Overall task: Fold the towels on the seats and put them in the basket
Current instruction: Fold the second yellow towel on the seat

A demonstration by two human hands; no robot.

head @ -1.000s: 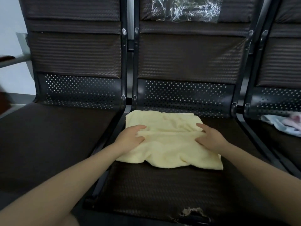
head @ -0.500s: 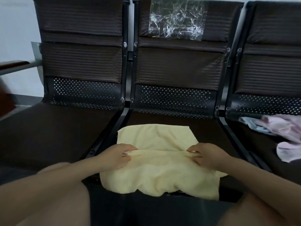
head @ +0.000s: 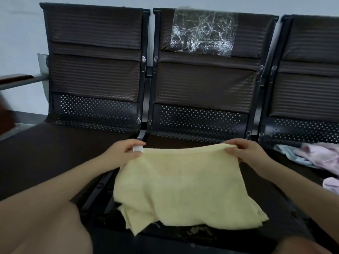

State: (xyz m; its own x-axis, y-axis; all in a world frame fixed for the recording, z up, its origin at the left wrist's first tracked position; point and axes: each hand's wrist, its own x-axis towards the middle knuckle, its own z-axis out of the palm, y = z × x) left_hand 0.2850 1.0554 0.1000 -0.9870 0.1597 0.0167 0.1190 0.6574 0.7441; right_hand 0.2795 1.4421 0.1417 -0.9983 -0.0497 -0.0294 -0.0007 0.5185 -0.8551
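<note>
L hand (head: 123,153) & R hand (head: 246,153) pinch yellow towel (head: 183,189) top corners; rest drapes below onto seat (head: 275,208).

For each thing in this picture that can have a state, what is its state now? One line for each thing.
yellow towel: held up by its top edge, lower part draped over the middle seat's front edge
left hand: pinches the towel's top left corner
right hand: pinches the top right corner
pink and blue towels: crumpled, unfolded, on the right seat
</note>
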